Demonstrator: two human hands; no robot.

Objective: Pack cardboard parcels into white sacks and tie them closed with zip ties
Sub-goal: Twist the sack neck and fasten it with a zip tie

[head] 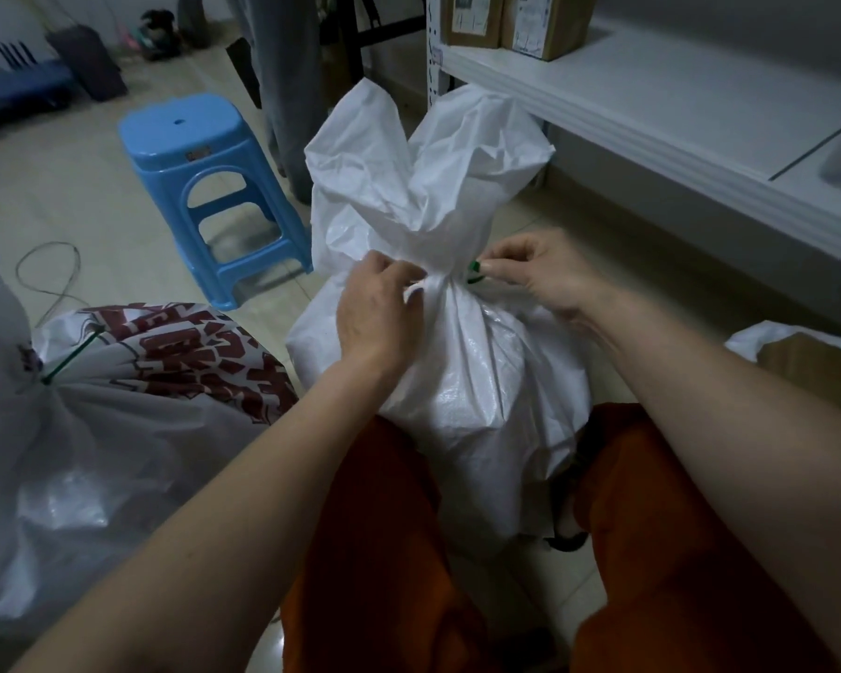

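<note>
I see white sack upright on the floor between my knees, bulging, woven and glossy | neck gathered tight, loose top flaring above in two crumpled lobes | green zip tie cinched round the neck, end showing on its right side | two cardboard parcels stand on the shelf, labelled

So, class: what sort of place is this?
Probably a small parcel-packing or storage room: labelled cardboard parcels on a white shelf, a white sack being tied, and another tied sack beside it.
</note>
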